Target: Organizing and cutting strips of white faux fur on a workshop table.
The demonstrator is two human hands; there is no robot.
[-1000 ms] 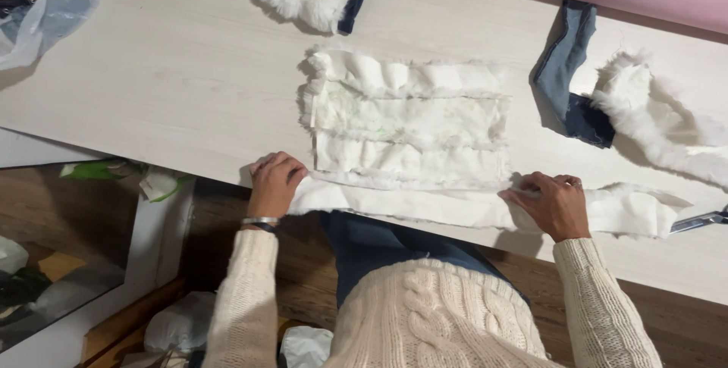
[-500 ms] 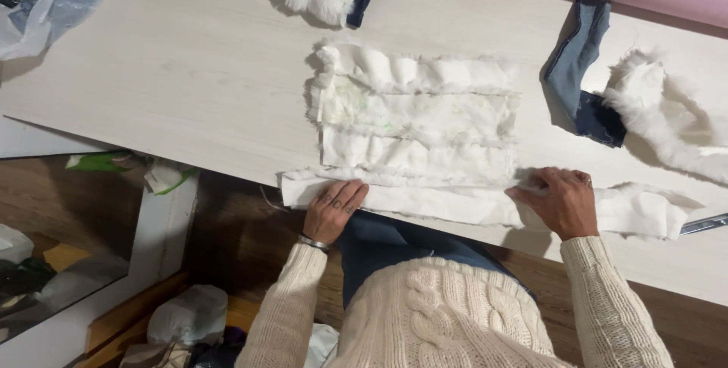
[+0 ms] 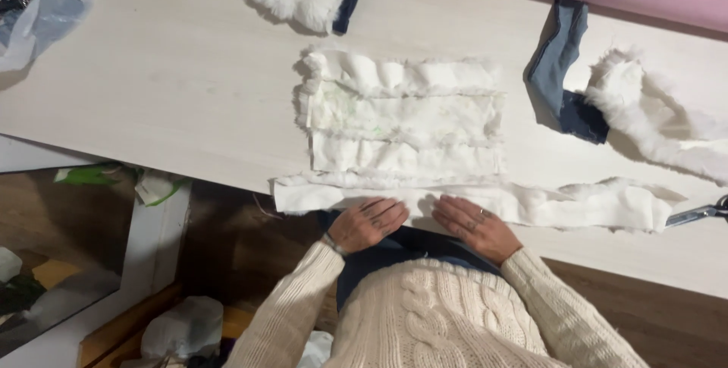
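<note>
The long white fur strip is a narrow band of fleecy fabric, smooth backing side up, with a fuzzy pile fringe along its edges and a fluffier right end. It lies flat on the near edge of the pale wooden table, just below the stacked white fur panels and touching their lower edge. Its long axis runs left to right along the table edge; one end points left, the other points right toward the scissors, whose tips lie just beside it.

My left hand rests flat on the strip, fingers extended and together, gripping nothing. My right hand lies likewise, palm down, fingers spread, pressing the strip without gripping it. The two hands sit close together near the strip's middle.

Against the earlier frame: my right hand, then well out toward the right portion of the strip, has come in to the centre; my left has shifted slightly right. The strip itself sits as before.

A denim-backed fur piece lies at upper right, well apart.
</note>
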